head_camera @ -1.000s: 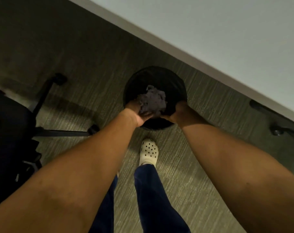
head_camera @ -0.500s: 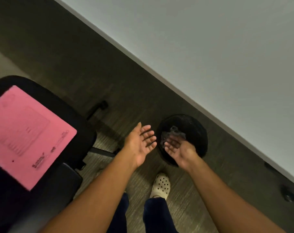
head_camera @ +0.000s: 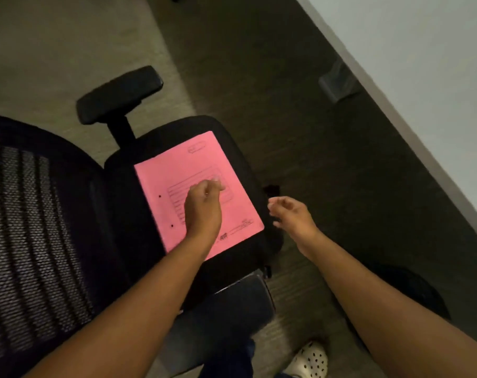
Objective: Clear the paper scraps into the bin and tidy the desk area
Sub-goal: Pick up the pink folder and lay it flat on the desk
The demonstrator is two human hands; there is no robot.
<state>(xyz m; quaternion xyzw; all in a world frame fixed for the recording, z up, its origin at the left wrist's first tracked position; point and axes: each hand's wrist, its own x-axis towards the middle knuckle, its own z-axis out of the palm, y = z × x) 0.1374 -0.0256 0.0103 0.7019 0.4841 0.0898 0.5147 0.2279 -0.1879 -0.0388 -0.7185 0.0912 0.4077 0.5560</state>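
Note:
A pink folder (head_camera: 193,170) lies flat on the black seat of an office chair (head_camera: 128,192). My left hand (head_camera: 203,207) hovers over the folder's printed middle, fingers loosely bent and empty; I cannot tell whether it touches the cover. My right hand (head_camera: 292,214) hangs just past the folder's right edge, fingers apart, holding nothing. The black bin (head_camera: 423,296) is a dark round shape on the floor at the lower right, partly hidden by my right forearm. No paper scraps show.
The chair's mesh back (head_camera: 27,227) fills the left, with an armrest (head_camera: 120,94) behind the seat. The white desk (head_camera: 423,50) runs diagonally along the right edge, a small grey object (head_camera: 338,80) beneath it. My white shoe (head_camera: 311,358) stands on the carpet.
Both hands let go of the crumpled paper into the bin and came out empty. My view swung left to the chair; both hands have moved to the pink folder.

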